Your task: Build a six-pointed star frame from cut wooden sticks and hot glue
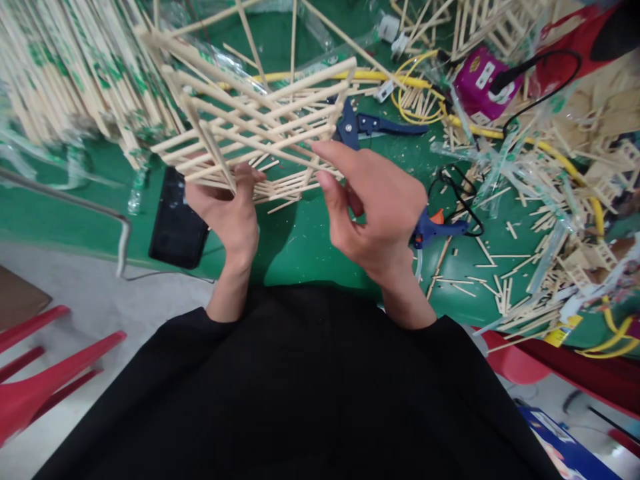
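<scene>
Above the table, a lattice frame of thin wooden sticks [265, 127] is tilted between my hands. My left hand [227, 210] grips its lower left corner, thumb pointing up along the sticks and the other fingers partly hidden behind them. At the frame's lower right edge, the index finger and thumb of my right hand [377, 210] are bent around the sticks; the remaining fingers are curled in. Behind the frame lies a cutter with dark blue handles [395, 125]. A blue glue gun [435, 228] with an orange trigger rests just right of my right wrist.
Bundled wooden sticks [75, 73] fill the back left of the green table [290, 257]. A black phone-like slab [177, 223] lies near its front edge. A purple power socket [483, 83], a yellow cable [545, 147], plastic wrap and stick scraps crowd the right. A red chair [45, 393] stands lower left.
</scene>
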Motion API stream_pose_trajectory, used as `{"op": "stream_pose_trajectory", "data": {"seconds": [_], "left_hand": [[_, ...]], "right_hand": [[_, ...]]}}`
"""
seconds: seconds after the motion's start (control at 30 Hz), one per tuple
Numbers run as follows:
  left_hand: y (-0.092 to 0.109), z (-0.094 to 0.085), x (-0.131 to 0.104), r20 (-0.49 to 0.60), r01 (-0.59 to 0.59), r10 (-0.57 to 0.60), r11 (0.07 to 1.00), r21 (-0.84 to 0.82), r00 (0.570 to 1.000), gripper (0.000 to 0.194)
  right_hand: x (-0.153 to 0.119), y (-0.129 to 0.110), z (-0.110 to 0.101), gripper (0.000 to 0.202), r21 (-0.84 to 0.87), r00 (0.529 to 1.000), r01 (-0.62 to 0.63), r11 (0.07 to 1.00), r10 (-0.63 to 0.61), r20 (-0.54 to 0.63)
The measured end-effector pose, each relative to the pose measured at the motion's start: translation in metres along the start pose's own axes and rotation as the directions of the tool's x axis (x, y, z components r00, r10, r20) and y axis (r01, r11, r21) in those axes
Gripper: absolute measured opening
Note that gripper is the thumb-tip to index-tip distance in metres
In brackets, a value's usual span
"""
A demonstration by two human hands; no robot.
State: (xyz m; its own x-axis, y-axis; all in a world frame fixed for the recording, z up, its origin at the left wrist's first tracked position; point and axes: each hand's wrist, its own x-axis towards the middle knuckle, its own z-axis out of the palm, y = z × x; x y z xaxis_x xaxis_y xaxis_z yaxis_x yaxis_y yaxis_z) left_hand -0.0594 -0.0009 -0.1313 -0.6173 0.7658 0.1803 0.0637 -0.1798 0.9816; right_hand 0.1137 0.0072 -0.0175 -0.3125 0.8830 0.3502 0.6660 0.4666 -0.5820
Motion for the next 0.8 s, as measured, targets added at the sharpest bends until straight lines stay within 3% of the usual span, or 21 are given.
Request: {"op": "stream_pose_trajectory", "data": {"seconds": [0.07,0.2,0.3,0.4,0.57,0.67,0.8], "left_hand": [[0.000,-0.001,-0.002,0.017,0.011,-0.011,1.000,-0.004,1.000,0.036],[0.004,-0.001,-0.008,0.046,0.064,-0.064,0.998,0.008,0.997,0.046],[0.008,0.000,-0.013,-0.018,0.047,-0.046,0.998,0.029,0.999,0.052],[0.008,-0.003,-0.017,-0.003,0.028,-0.028,0.998,0.062,1.000,0.051],[0.003,-0.007,-0.021,-0.026,-0.014,0.016,0.997,0.080,1.000,0.055],[-0.001,-0.007,-0.018,-0.024,-0.057,0.059,0.997,0.059,0.998,0.058],[-0.006,-0.010,-0.007,-0.096,-0.144,0.153,0.985,0.097,0.984,0.070]], "right_hand": [[0.000,-0.001,0.009,0.031,-0.100,0.999,-0.010,0.995,0.015,0.048],[-0.003,0.002,0.029,0.034,-0.220,0.993,0.035,0.975,-0.059,-0.103],[-0.005,0.006,0.040,0.034,-0.211,0.981,0.019,0.977,-0.059,-0.185],[-0.008,0.011,0.047,0.033,-0.188,0.975,-0.024,0.982,-0.019,-0.220],[-0.008,0.018,0.049,0.025,-0.203,0.911,0.053,0.978,-0.131,-0.392],[-0.006,0.014,0.040,0.022,-0.069,0.925,0.082,0.994,-0.102,-0.366],[-0.002,0.006,0.021,0.024,0.022,0.976,0.024,0.999,-0.019,-0.218]]}}
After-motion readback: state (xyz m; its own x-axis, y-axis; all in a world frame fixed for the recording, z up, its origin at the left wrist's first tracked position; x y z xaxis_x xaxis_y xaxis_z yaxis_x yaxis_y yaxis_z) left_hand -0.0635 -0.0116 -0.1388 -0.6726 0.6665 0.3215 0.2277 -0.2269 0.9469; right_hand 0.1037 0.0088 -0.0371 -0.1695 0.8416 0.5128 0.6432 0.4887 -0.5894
